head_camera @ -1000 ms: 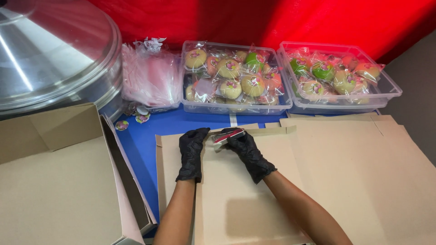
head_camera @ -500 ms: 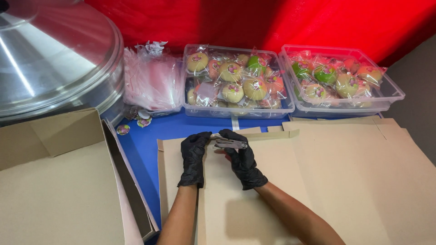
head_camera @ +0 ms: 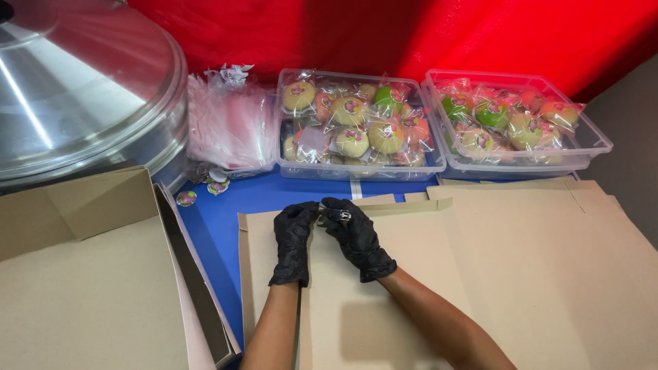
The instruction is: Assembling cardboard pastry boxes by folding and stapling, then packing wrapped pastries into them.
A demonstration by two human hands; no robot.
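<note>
Landmark: flat cardboard, lying on the blue table in front of the person.
Left hand: black-gloved, over the cardboard's far edge, fingertips pinched on one end of a small metal tool.
Right hand: black-gloved, just right of the left, fingers curled around the tool's other end; both hands meet on it.
Tool: small and shiny, just above the cardboard's far edge, mostly hidden by the fingers; its kind cannot be told, perhaps a stapler or clip.
Beyond the cardboard: two clear tubs, left tub and right tub, each full of wrapped round sweets in cream, green and orange.
Left of the tubs: a heap of clear bags, with a few round stickers on the table near it.
Far left of the cardboard: a big metal lid, and a folded box below it.
Handling advice: in my judgement the tool is fiddly in gloves, so keep both grips near its ends, work it close over the cardboard so anything dropped lands there, and keep fingertips out of any closing part.
</note>
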